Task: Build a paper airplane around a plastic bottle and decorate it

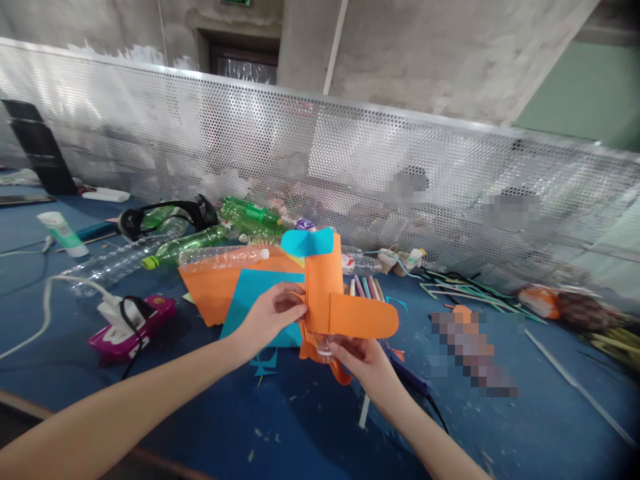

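Above the middle of the table, both hands hold a toy plane (320, 280) of orange paper wrapped around what looks like a plastic bottle. Its clear bottle neck (325, 349) points toward me. At the far end sits a blue paper tail piece (307, 243), and a rounded orange flap (365, 316) sticks out to the right. My left hand (275, 317) is closed on the left side of the body, thumb in front. Near the neck, below the right flap, my right hand (367, 367) grips with thumb and fingers; the flap partly hides those fingers.
Blue paper (250, 300) and orange paper (207, 290) lie behind my left hand. Plastic bottles (200, 243) crowd the back left. A purple power strip (135, 327) with white cable sits left. A dark blue corded tool (413, 379) lies right. A perforated metal screen (250, 140) borders the table.
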`<state>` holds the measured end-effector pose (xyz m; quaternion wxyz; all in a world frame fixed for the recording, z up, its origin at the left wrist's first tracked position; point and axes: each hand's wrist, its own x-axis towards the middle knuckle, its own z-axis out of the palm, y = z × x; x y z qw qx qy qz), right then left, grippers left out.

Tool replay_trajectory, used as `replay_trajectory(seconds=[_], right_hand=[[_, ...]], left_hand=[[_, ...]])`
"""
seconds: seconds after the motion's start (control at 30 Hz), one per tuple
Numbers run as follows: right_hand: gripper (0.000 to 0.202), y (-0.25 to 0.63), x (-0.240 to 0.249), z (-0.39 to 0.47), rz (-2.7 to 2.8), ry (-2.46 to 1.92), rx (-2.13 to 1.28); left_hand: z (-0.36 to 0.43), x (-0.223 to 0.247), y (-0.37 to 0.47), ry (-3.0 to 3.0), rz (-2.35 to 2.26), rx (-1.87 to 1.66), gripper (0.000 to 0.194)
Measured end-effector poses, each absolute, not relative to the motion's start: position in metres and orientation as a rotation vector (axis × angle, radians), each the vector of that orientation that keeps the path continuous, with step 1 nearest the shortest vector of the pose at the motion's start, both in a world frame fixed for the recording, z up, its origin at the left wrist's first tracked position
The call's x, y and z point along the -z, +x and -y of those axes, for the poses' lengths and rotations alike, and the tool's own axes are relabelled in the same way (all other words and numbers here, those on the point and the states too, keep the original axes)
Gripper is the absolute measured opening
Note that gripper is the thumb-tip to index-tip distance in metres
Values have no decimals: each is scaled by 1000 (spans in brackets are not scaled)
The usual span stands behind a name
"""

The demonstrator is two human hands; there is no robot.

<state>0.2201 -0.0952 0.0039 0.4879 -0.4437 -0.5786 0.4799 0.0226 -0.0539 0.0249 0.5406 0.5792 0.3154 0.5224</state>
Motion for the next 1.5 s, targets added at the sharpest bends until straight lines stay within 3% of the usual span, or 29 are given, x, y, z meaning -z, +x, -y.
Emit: replay_trajectory(seconds=[0.27, 0.53, 0.8, 1.2, 1.5], right_hand=[[35, 222, -1, 94, 1431, -1020, -1170], [20, 228, 0, 96, 1594, -1101, -830], [33, 224, -2, 100, 1547, -1130, -763], [26, 223, -4, 100, 1693, -1117, -673], [13, 229, -5, 102, 1780, -1161, -615]], left_hand=[[54, -24, 22, 1385, -709, -1252, 32], [58, -25, 24, 1374, -687, -1199, 35], [63, -23, 29, 1149, -565, -1166, 36], [61, -28, 26, 860, -522, -1021, 37], [55, -27, 21, 867, -521, -978, 52]])
